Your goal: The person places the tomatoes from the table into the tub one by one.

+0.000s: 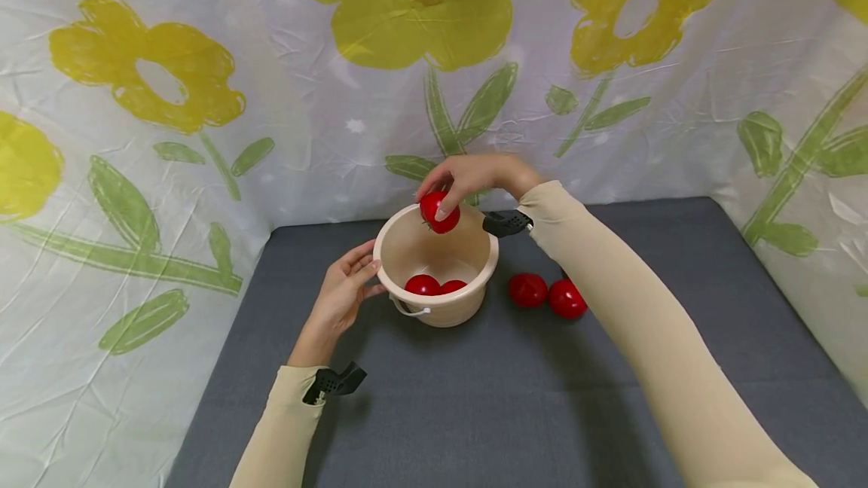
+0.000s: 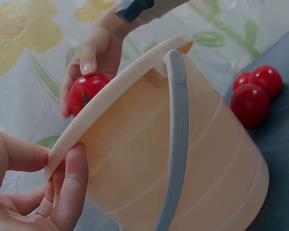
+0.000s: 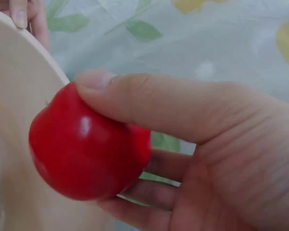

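A red tomato (image 1: 439,211) is up over the far rim of the cream bucket (image 1: 468,303), pinched in the right hand (image 1: 475,178), thumb across its top and the other fingers curled underneath. The right wrist view shows it close: glossy, smooth skin with a small highlight, sitting just beside the bucket's rim. The left hand (image 1: 341,296) is on the near-left side of the bucket, thumb and fingers pinching the rim to hold it. The bucket stands on the grey table (image 1: 475,398), and its grey handle (image 2: 176,144) hangs down against the side facing the person. Inside, two more tomatoes (image 1: 434,285) lie on the bottom, touching each other. Out to the right, near the bucket but apart from it, a pair of tomatoes (image 1: 548,294) rests on the table, partly tucked behind the right forearm. Behind everything hangs a white cloth with yellow flowers (image 1: 420,13). Nothing sits between the held tomato and the bucket's open mouth.
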The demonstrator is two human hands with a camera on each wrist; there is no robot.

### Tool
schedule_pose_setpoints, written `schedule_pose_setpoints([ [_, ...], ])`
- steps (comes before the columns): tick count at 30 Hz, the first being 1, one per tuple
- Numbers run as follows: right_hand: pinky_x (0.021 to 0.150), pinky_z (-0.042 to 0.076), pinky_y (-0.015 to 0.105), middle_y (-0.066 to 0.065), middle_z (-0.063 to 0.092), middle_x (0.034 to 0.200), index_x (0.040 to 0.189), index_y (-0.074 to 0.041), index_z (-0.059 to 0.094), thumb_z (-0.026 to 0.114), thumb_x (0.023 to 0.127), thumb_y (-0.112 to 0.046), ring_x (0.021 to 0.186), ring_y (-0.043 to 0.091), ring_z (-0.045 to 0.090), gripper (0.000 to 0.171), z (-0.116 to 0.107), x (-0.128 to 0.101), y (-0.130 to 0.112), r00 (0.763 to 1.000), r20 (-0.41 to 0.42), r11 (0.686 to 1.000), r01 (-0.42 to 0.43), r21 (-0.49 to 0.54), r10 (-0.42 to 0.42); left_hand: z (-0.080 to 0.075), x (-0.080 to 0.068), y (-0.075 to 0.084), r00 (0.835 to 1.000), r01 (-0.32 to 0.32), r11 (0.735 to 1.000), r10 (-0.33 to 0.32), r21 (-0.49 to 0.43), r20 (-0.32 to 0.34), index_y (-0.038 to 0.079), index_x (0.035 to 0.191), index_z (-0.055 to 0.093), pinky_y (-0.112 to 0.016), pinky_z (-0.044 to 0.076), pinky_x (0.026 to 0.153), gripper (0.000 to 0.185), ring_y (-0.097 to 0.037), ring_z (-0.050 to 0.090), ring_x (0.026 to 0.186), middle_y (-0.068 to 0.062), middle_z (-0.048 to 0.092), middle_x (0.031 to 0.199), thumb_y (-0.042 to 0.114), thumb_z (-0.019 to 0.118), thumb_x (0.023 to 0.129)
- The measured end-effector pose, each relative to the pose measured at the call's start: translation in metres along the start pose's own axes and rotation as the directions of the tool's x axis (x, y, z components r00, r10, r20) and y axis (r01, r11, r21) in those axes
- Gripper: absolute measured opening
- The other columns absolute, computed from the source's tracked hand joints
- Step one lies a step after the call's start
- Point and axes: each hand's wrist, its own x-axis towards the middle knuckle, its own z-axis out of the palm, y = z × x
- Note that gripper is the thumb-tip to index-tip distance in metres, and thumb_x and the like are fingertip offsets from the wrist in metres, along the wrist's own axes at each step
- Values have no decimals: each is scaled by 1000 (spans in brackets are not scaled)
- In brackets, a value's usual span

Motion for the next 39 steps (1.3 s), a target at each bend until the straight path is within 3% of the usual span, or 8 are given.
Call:
schedule_pose_setpoints([
  [8,94,58,37,6,62,132,136,-14,60,74,85,-21,121,24,55,54,15,13,4,998,70,1000,-2,-5,3,0,1,0,1000,0,1000,0,1,6,2,148,40,-24,60,69,52,-6,62,90,-4,58,108,3,56,99],
  [18,98,55,35,8,60,134,136,-13,60,73,85,-18,122,24,52,53,31,24,12,993,121,1000,4,-19,-1,0,1,-1,1000,7,1000,-7,12,6,2,149,39,-23,60,70,53,-12,61,95,-3,57,107,5,56,99],
  [28,99,54,34,6,57,136,138,-12,57,73,85,-17,124,23,50,55,47,30,20,984,178,998,-39,48,30,2,-1,1,1000,12,1000,-12,5,-4,3,148,41,-24,60,70,51,-13,59,95,-4,55,107,2,55,99],
  [39,97,54,32,8,58,134,136,-9,59,72,84,-13,121,23,52,53,60,36,26,982,185,999,-47,-7,48,2,-1,1,1000,10,1000,-10,-2,-6,4,148,40,-23,60,68,52,-7,59,87,0,54,101,3,55,99],
])
